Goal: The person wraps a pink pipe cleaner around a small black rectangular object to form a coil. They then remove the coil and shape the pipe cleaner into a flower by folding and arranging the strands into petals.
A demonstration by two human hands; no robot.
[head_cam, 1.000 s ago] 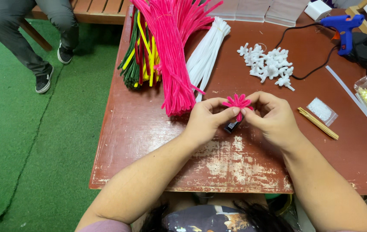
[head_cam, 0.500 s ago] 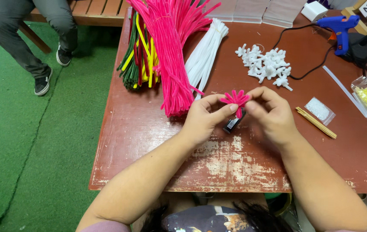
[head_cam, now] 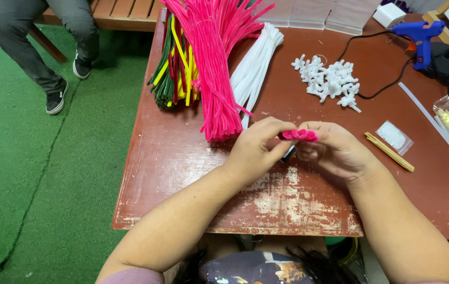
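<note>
Since a moment ago, both hands have pressed the pink pipe-cleaner flower (head_cam: 299,134) flatter, its spread petals now bunched into a low strip. Left hand (head_cam: 257,148) and right hand (head_cam: 335,150) pinch it between fingertips, above the middle of the table (head_cam: 182,173), toward the near edge. Something dark, perhaps a clip, sits under it; hard to tell. Bundles of pink pipe cleaners (head_cam: 211,68) and white pipe cleaners (head_cam: 253,68) lie toward the far edge, a blue glue gun (head_cam: 419,37) at the far right corner.
</note>
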